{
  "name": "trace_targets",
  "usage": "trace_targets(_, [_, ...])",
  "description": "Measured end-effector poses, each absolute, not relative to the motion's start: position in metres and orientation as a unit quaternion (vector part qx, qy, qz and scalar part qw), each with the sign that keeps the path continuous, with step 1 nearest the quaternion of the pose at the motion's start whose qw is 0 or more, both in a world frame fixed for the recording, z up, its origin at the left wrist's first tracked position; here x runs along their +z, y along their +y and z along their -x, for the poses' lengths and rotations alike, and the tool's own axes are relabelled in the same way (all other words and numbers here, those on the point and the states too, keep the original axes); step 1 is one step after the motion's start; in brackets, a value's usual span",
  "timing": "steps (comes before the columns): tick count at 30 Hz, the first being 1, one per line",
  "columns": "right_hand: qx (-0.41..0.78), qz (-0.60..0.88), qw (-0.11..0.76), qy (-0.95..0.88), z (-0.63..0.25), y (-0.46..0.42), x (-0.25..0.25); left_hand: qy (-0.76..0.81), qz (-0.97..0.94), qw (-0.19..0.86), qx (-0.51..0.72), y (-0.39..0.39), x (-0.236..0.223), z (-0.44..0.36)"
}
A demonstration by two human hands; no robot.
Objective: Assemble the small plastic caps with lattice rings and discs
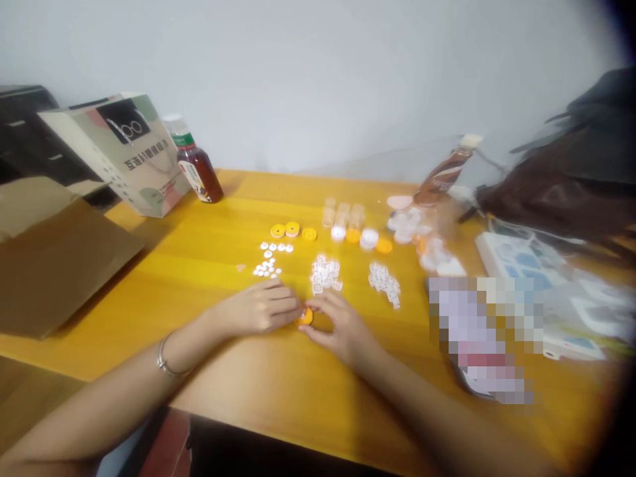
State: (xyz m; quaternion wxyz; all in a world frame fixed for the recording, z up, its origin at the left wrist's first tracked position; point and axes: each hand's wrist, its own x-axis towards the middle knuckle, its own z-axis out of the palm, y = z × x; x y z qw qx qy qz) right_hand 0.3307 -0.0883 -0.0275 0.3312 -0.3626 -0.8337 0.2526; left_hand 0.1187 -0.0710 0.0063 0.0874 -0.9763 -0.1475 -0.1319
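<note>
Between my two hands, low over the table, is a small round orange cap [306, 317]. My right hand [344, 326] is closed, its thumb and fingers pinching the cap's edge. My left hand [261, 307] is closed too, with its fingertips at the cap's left side; its thumb is hidden. Just beyond my hands lie small white discs [265, 268], a heap of small white plastic pieces [325, 273] and a second such heap [385, 283]. Behind these, yellow ring-shaped caps [292, 229] sit beside white and orange caps [368, 238] and clear small containers [342, 215].
A cardboard box [64, 252], a paper bag [134, 156] and a dark red drink bottle [201, 172] stand left. A brown bottle [444, 173], plastic bags [412, 225], a white tray [497, 252], a pixelated flat object [479, 338] and a dark bag [561, 179] occupy the right.
</note>
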Motion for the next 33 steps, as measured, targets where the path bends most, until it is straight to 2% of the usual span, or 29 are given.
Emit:
trace_targets(10, [0.268,0.367,0.324,-0.830,-0.3309,-0.0884,-0.0243,-0.206,0.965,0.000,-0.162,-0.0722,0.0048,-0.1140])
trace_targets(33, [0.267,0.362,0.329,-0.830,-0.3310,-0.0879,-0.0242,-0.212,0.971,-0.032,-0.108,-0.0729,0.0052,-0.1167])
